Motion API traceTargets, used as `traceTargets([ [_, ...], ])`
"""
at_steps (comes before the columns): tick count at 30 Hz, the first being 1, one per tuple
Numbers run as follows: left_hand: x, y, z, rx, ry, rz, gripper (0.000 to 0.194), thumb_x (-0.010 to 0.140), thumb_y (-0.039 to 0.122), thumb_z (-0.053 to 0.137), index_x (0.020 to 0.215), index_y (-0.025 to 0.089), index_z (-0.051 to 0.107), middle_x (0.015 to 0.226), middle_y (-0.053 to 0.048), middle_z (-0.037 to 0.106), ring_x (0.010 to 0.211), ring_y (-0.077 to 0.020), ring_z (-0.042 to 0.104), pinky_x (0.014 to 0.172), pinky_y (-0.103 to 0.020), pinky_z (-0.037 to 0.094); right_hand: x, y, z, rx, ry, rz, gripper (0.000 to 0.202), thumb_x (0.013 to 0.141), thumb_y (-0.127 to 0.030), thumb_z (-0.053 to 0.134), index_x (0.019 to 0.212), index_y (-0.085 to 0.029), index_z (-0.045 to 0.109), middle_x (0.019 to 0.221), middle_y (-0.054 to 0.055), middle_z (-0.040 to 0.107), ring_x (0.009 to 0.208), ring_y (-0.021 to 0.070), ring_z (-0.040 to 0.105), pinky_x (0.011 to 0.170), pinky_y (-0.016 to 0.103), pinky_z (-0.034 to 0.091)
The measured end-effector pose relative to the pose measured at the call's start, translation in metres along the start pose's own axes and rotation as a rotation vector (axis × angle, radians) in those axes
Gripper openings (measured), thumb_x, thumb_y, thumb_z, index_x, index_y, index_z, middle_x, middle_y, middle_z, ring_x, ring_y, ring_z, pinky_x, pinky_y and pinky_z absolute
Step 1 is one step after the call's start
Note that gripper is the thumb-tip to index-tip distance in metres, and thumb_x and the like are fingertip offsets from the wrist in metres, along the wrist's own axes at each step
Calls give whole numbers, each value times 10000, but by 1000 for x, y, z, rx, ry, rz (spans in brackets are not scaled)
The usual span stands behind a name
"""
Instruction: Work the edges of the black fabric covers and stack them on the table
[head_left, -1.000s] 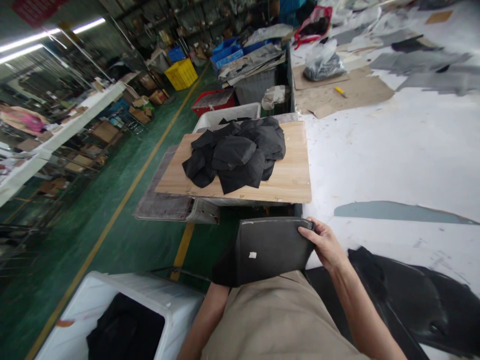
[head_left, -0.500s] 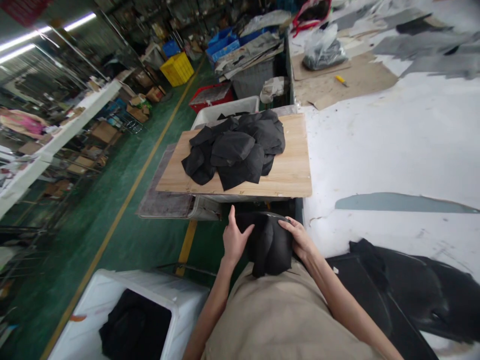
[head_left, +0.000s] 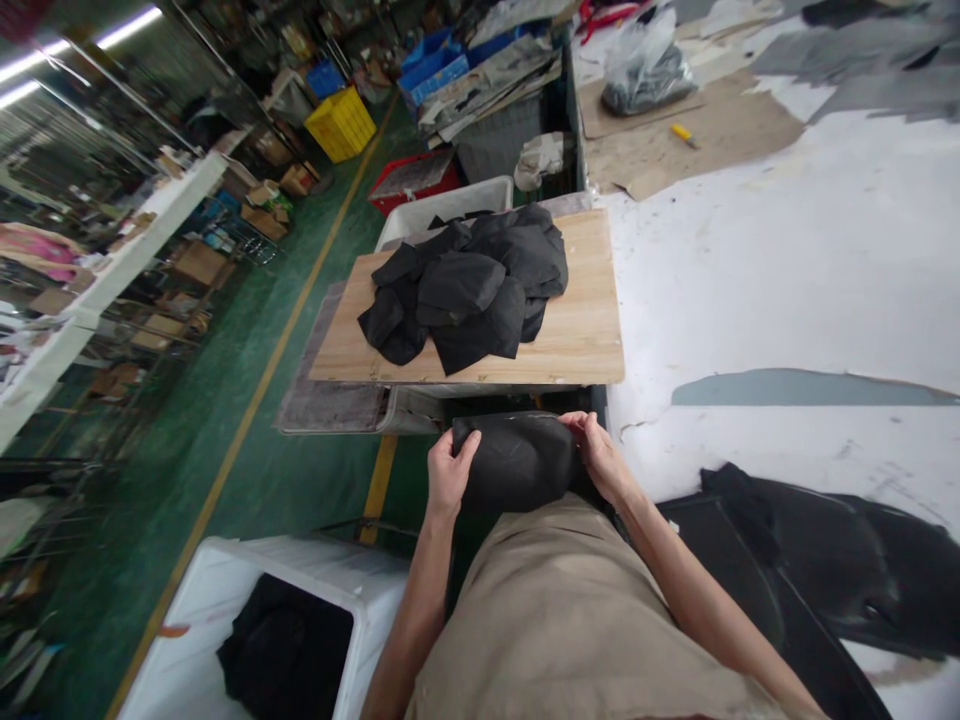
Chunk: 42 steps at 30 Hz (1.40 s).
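A black fabric piece [head_left: 517, 460] is stretched between my two hands, just in front of my body. My left hand [head_left: 450, 475] pinches its left edge, thumb on top. At its upper right corner my right hand [head_left: 596, 452] is closed on the edge. Beyond them, a heap of similar black pieces [head_left: 465, 290] lies on a wooden board [head_left: 581, 345]. More black material [head_left: 832, 560] is spread on the white table to my right.
A white bin [head_left: 382, 590] with black material inside stands at lower left. The white table [head_left: 750, 270] runs along my right, bearing a grey strip [head_left: 810, 388], a yellow cutter [head_left: 683, 135] and a plastic bag [head_left: 649, 75]. Yellow [head_left: 341, 125] and red crates [head_left: 416, 180] stand farther off.
The black piece has gone from folded and bunched to spread out flat. My left hand has moved slightly left and closed on its edge. The view has shifted slightly.
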<state>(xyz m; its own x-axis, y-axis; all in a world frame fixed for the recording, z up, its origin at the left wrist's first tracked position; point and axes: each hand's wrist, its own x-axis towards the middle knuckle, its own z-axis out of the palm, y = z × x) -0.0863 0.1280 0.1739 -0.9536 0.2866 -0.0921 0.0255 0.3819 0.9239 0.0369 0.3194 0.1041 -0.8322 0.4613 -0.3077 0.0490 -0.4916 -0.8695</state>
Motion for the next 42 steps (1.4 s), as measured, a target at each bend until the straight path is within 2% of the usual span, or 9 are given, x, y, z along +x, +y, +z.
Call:
traceTargets([
  [2, -1, -1, -2, 19, 8, 18, 274, 801, 377, 672, 893, 123, 723, 825, -28, 709, 785, -161, 624, 737, -235, 472, -2, -5, -5, -10, -85, -13, 470, 854, -672, 500, 991, -256, 671, 947, 15, 666, 872, 191, 583, 748, 290, 443],
  [4, -2, -1, -3, 23, 4, 30, 279, 802, 375, 672, 916, 127, 726, 836, -30, 712, 790, -164, 629, 740, -236, 477, -3, -10, -8, -55, -149, -33, 364, 781, -565, 683, 985, -262, 677, 951, -6, 659, 872, 174, 579, 774, 274, 434],
  [8, -5, 1, -2, 68, -29, 70, 279, 799, 369, 678, 935, 132, 737, 821, -29, 716, 774, -164, 632, 742, -238, 485, -2, -18, -7, -65, -212, -29, 273, 668, -407, 823, 781, -223, 656, 922, -12, 649, 873, 172, 577, 777, 268, 433],
  [11, -7, 2, 0, 69, -46, 67, 275, 805, 371, 672, 931, 135, 739, 820, -28, 716, 772, -164, 628, 735, -236, 485, 0, -21, -3, -6, -149, -30, 305, 654, -406, 828, 661, -199, 603, 957, 7, 661, 916, 188, 576, 801, 284, 437],
  [18, -10, 0, 0, -20, -45, 37, 300, 855, 405, 613, 878, 122, 710, 817, -26, 688, 765, -148, 597, 728, -226, 466, -4, -19, 4, 130, 77, -23, 355, 653, -410, 833, 679, -209, 543, 887, -8, 673, 802, 152, 569, 740, 260, 427],
  [23, -12, 0, -1, -18, -4, 51, 319, 868, 420, 595, 765, 128, 671, 755, -11, 651, 722, -129, 564, 699, -213, 450, -8, -20, 5, 69, 94, -73, 345, 685, -410, 811, 693, -217, 525, 840, 2, 645, 768, 159, 552, 683, 251, 428],
  [30, -15, 1, 3, -118, 21, 22, 300, 858, 425, 604, 850, 140, 697, 782, -18, 669, 745, -141, 584, 724, -226, 462, -11, -23, 9, 13, 115, -93, 354, 693, -439, 781, 699, -230, 495, 833, 3, 642, 748, 170, 549, 651, 266, 425],
  [37, -18, 4, 2, -82, 84, 42, 304, 851, 419, 616, 771, 130, 665, 718, -2, 621, 687, -115, 534, 670, -201, 445, -11, -22, 9, 28, 102, -104, 335, 715, -415, 771, 705, -227, 494, 871, 5, 652, 773, 168, 562, 676, 268, 423],
  [42, -20, 3, 1, -47, 66, 55, 319, 855, 443, 600, 770, 139, 637, 712, -2, 595, 684, -119, 522, 657, -200, 439, -12, -26, 8, 3, 134, -116, 343, 702, -411, 782, 693, -228, 493, 861, 10, 654, 789, 179, 573, 691, 276, 430],
])
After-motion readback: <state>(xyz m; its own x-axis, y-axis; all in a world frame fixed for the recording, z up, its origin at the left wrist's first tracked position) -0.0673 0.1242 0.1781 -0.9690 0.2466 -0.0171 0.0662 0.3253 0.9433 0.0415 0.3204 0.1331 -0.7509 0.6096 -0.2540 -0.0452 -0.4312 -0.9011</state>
